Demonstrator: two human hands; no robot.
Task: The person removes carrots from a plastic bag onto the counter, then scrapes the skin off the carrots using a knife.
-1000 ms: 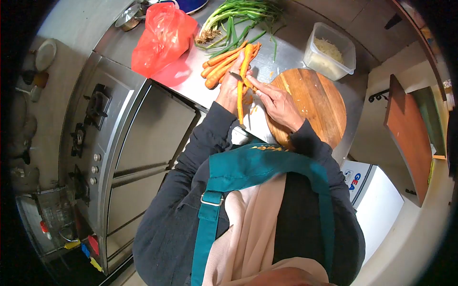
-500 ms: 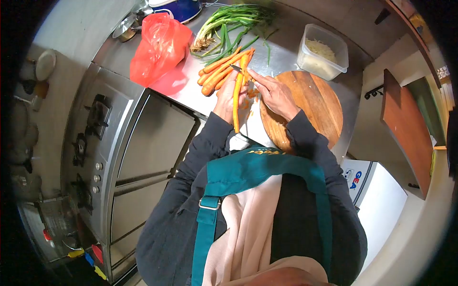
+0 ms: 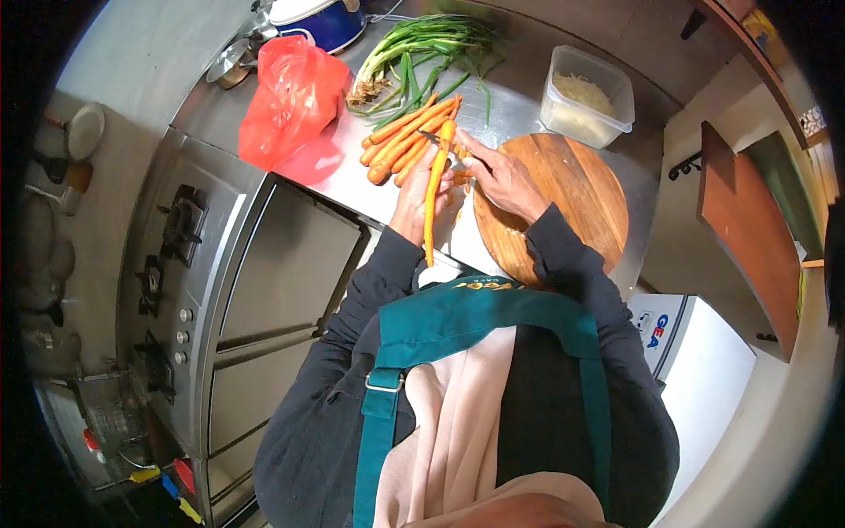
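Observation:
A long carrot [image 3: 430, 211] is gripped in my left hand [image 3: 412, 204], its thick end pointing away from me and its thin tip toward my apron. My right hand [image 3: 510, 183] is closed around a small knife whose dark blade [image 3: 429, 136] crosses the carrot near its thick end. The handle is hidden in my fingers. Just beyond my left hand lies a pile of carrots [image 3: 392, 148]. Orange peelings show partly between my hands. Under my right wrist is a round wooden cutting board [image 3: 581, 198].
Spring onions [image 3: 431, 44] lie behind the carrots. A red plastic bag [image 3: 290, 106] stands at left, near a blue pot [image 3: 330, 26]. A clear container [image 3: 585, 101] with pale shreds sits at back right. The gas stove [image 3: 185, 290] is on my left.
The held carrot and both hands have shifted slightly toward me. The knife blade remains near the carrot's thick end. The view has tilted a little.

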